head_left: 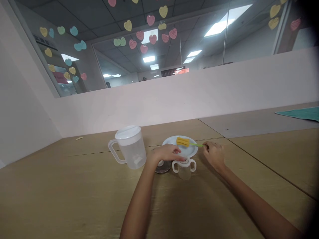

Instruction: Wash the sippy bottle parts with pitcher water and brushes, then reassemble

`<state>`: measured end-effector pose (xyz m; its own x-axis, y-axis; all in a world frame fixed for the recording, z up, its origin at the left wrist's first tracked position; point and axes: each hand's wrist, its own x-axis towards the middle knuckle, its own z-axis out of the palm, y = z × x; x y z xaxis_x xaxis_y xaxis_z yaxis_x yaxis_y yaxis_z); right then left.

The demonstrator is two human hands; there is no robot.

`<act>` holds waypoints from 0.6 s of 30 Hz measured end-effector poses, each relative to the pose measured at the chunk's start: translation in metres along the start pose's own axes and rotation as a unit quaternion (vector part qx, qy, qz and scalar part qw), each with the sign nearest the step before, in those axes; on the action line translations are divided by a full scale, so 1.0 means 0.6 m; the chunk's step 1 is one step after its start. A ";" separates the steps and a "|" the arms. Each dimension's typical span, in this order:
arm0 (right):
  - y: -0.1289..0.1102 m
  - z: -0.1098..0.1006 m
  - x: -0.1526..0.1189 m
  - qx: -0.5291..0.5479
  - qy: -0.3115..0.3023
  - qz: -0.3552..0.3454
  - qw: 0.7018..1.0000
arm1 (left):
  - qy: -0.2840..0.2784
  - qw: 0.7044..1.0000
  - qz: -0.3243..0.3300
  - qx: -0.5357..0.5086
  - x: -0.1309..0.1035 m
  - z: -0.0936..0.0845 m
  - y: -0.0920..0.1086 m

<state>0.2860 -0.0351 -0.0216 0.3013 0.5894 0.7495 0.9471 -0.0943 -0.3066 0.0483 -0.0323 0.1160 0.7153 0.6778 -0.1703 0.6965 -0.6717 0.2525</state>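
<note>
My right hand [214,154] is closed around the thin green handle of a sponge brush [183,142], whose yellow ribbed head lies over a white plate [193,153]. My left hand [167,153] hovers palm down to the left, its visible fingers apart. One digit reaches the top rim of a small clear cup [184,172] with two white side handles; whether it presses on the cup I cannot tell. The cup stands upright in front of the plate. Beneath my left hand sits a dark round dish [163,167] with something white in it, partly hidden.
A clear plastic pitcher [133,151] with a white lid stands left of my left hand, its handle facing left. A teal cloth [302,113] lies at the far right. A thin pale strip [79,138] rests at the back left. A white wall [149,106] bounds the table behind.
</note>
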 end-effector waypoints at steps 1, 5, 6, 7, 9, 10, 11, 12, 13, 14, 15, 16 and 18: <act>0.000 -0.001 0.000 0.000 -0.001 -0.001 1.000 | -0.006 0.999 0.039 -0.009 0.004 0.006 0.009; 0.003 0.000 0.001 -0.001 -0.002 -0.002 1.000 | -0.011 0.995 0.091 0.037 0.020 0.032 0.035; 0.004 0.000 0.001 -0.002 -0.002 -0.001 1.000 | -0.007 0.994 0.091 0.054 0.022 0.036 0.039; 0.004 0.001 0.001 -0.002 -0.001 0.000 1.000 | -0.004 0.994 0.088 0.069 0.024 0.039 0.041; 0.004 0.002 0.001 0.000 0.001 0.001 1.000 | 0.001 0.993 0.077 0.093 0.026 0.042 0.041; 0.003 0.002 0.001 0.000 0.001 0.001 1.000 | 0.004 0.993 0.071 0.099 0.028 0.043 0.039; 0.002 0.002 0.001 0.000 0.000 0.000 1.000 | 0.009 0.993 0.064 0.100 0.030 0.044 0.036; 0.002 0.002 0.001 0.000 0.000 0.000 1.000 | 0.013 0.994 0.057 0.096 0.033 0.045 0.032; 0.001 0.002 0.001 -0.001 0.000 0.000 1.000 | 0.017 0.995 0.049 0.086 0.036 0.046 0.028; 0.000 0.002 0.001 -0.001 0.001 0.001 1.000 | 0.017 0.996 0.041 0.074 0.039 0.048 0.024; 0.000 0.002 0.001 -0.002 0.000 0.001 1.000 | 0.015 0.997 0.034 0.061 0.043 0.050 0.020; 0.000 0.002 0.001 -0.002 0.000 0.002 1.000 | 0.012 0.998 0.028 0.050 0.046 0.051 0.017; 0.001 0.003 0.001 0.002 -0.001 0.003 1.000 | 0.007 0.999 0.027 0.037 0.048 0.052 0.017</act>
<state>0.2867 -0.0333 -0.0224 0.3068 0.5907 0.7462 0.9449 -0.0952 -0.3132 0.0778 -0.0286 0.0837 0.7509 0.6444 -0.1442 0.6601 -0.7267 0.1901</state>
